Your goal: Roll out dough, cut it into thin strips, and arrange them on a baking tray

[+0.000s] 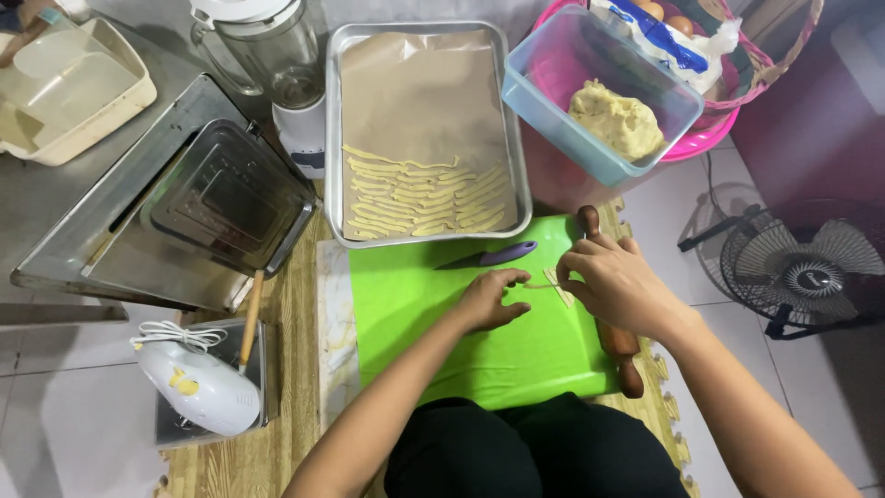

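Both hands, left hand (pixel 489 300) and right hand (pixel 616 281), pinch a thin pale dough strip (pixel 551 282) over the bright green plastic mat (pixel 479 355), near the paper-lined metal baking tray (pixel 337 138) for easy transfer.

- Two hands in shot: the left hand (pixel 489 300) and the right hand (pixel 613 281), one thin dough strip (pixel 544 285) between them.
- One green cutting mat (pixel 479 355).
- One purple-handled knife (pixel 489 257).
- One wooden rolling pin (pixel 618 346).
- One lined baking tray (pixel 426 92); the dough strips (pixel 419 198) on it are too many and too overlapped to count exactly, dozens in several rows.
- One blue tub (pixel 590 65) with one lump of dough (pixel 616 118).
- One pink basket (pixel 737 83), two eggs (pixel 666 17) showing.
- One white hand mixer (pixel 198 387).
- One blender (pixel 272 55).
- One floor fan (pixel 802 267).
- One wooden-handled brush (pixel 251 318).
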